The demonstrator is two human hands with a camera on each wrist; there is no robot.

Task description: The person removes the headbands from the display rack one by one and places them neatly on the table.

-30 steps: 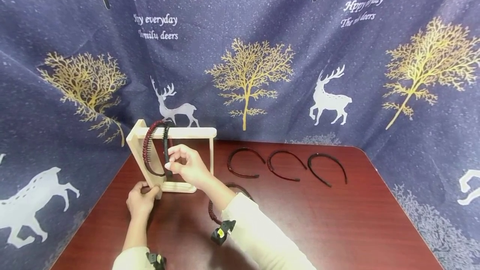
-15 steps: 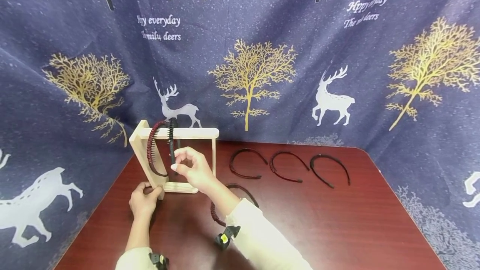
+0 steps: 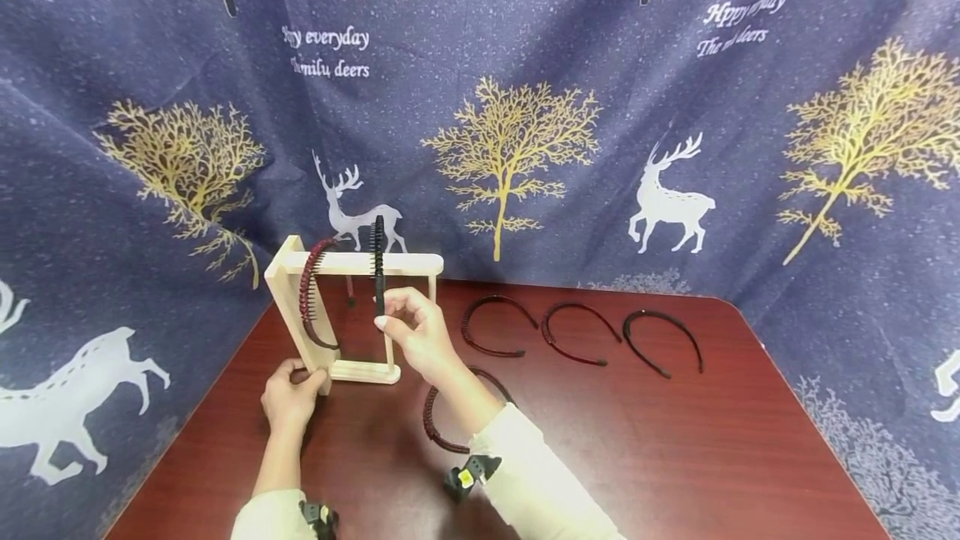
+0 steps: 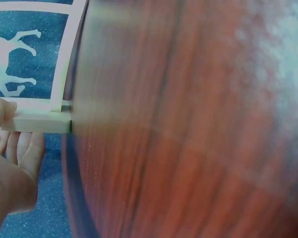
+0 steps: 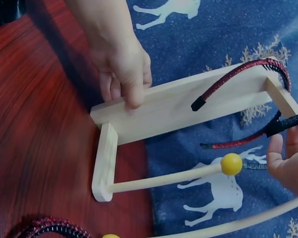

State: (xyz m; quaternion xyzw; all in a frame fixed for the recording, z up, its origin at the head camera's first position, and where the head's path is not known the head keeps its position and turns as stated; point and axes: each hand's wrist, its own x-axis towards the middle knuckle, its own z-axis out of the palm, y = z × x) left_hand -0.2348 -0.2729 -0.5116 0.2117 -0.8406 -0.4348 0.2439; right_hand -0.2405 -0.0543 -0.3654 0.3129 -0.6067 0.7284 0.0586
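My left hand (image 3: 288, 398) grips the foot of the pale wooden stand (image 3: 287, 294) at its lower left; the left wrist view shows thumb above and fingers below the wood (image 4: 37, 121). My right hand (image 3: 420, 332) pinches the lower part of a black toothed headband (image 3: 378, 252). That headband stands nearly upright, edge-on, in front of the stand's top bar (image 3: 412, 263), its crown above it. Whether its far arm is behind the bar, I cannot tell. A dark red headband (image 3: 306, 294) hangs over the bar near the upright panel.
On the brown table (image 3: 675, 448) lie two dark red headbands (image 3: 466, 325) and a black headband (image 3: 625, 330) in a row, right of the stand. Another dark red headband (image 3: 429, 419) lies partly under my right forearm. Yellow beads (image 5: 231, 164) tip the stand's dowels.
My right hand has moved the black headband right along the bar, away from the red one, and raised it. My left hand keeps its grip; the view has shifted slightly.
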